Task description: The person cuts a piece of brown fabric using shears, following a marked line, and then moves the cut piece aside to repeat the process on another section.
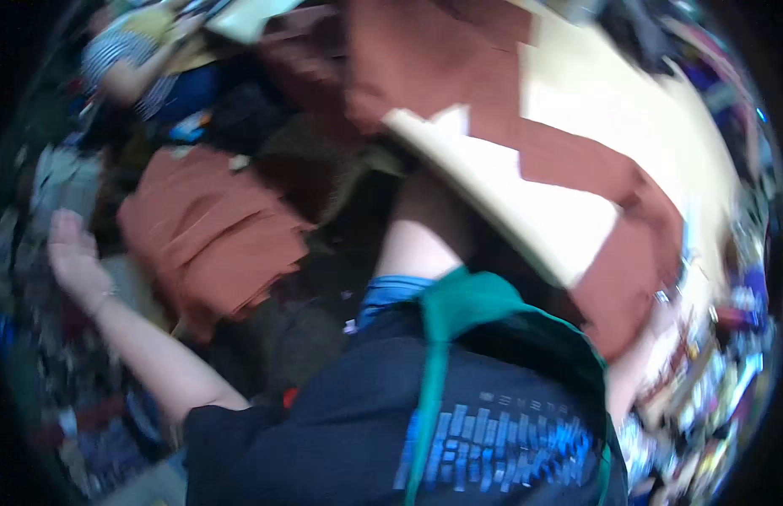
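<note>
My left hand (73, 257) is raised at the far left with its fingers stretched out and nothing in it. To its right lies a stack of folded rust-coloured cloth (214, 232). At the right, my right hand (664, 314) is beside the edge of a brown-red cloth (615, 308), which spreads over a cream table (569, 76). Blur hides the fingers of that hand, and whether it holds the cloth is not clear. White pieces (526, 194) lie against the brown-red cloth near the table's edge.
Another person in a striped top (121, 63) is at the upper left, beside dark and maroon cloth (307, 42). Blurred, cluttered items (737, 316) line the right side. More clutter (96, 438) fills the lower left. The table's corner juts toward my body.
</note>
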The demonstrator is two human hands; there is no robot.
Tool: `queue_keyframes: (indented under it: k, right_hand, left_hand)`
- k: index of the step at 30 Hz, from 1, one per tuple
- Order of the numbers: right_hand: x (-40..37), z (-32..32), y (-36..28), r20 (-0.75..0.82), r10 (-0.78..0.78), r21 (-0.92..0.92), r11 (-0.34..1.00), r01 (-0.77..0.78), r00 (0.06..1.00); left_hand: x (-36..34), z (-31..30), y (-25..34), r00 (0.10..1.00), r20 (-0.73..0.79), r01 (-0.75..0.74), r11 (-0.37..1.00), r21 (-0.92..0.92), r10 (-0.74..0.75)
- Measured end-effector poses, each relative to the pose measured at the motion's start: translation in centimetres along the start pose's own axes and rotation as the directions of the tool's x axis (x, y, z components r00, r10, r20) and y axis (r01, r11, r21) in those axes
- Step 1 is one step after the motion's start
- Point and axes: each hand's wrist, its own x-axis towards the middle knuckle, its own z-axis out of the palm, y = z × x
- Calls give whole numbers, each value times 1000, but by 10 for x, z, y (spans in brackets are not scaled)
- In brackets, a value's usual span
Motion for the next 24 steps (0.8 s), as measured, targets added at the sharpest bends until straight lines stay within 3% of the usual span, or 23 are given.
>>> queue_keyframes:
  k: [1, 2, 3, 4, 6, 8, 9, 10, 11, 12, 14, 17, 20, 22, 24]
  right_hand:
    - [-5, 6, -6, -43, 101, 108, 989, -96, 994]
    - [-1, 11, 6, -142, -71, 30, 997, 76, 987]
    - [7, 19, 33, -71, -13, 129, 991, 22, 997]
    - [-4, 4, -8, -90, 42, 9, 999, -41, 995]
    - [-11, -1, -19, -156, 42, -22, 999, -46, 987]
    - [-10, -2, -18, -166, -2, -106, 994, -16, 986]
    - [-12, -5, -23, -162, 21, -92, 995, -36, 987]
    - [-11, -10, -26, -151, 38, -74, 996, -50, 988]
    - [-6, -8, -14, -162, 29, -99, 994, -45, 986]
    - [-3, -10, -8, -152, 53, -39, 997, -60, 987]
    - [3, -23, 5, -124, 99, 84, 992, -88, 987]
    - [9, -54, 8, -138, 220, 33, 976, -217, 966]
    - [13, -63, 37, -259, 180, -77, 975, -206, 949]
    - [5, -59, 43, -303, 284, 90, 959, -269, 910]
    - [-5, -47, 47, -407, 259, 97, 966, -241, 876]
  left_hand:
    - [5, 34, 25, 985, 159, -26, 968, -251, 67]
    - [-7, 74, 50, 897, 327, -198, 932, -303, 297]
    - [-7, 107, 68, 807, 461, -180, 898, -402, 369]
    - [-50, 155, 99, 650, 445, -394, 774, -495, 615]
    - [-89, 218, 95, 559, 675, -185, 866, -465, 482]
    - [-173, 266, 114, 240, 804, -252, 834, -490, 545]
    - [-219, 281, 122, 145, 828, -218, 834, -507, 542]
    - [-263, 287, 126, -37, 911, -102, 905, -412, 410]
    - [-308, 306, 100, -117, 806, -236, 772, -590, 580]
    - [-352, 310, 91, -212, 850, -178, 836, -519, 482]
    - [-419, 326, 90, -245, 903, -557, 712, -428, 352]
    - [-458, 339, 97, -265, 908, -714, 567, -410, 323]
    - [-477, 361, 108, -305, 923, -684, 621, -384, 234]
    - [-492, 373, 122, -284, 929, -678, 636, -369, 236]
    - [-507, 383, 136, -266, 935, -699, 621, -354, 233]
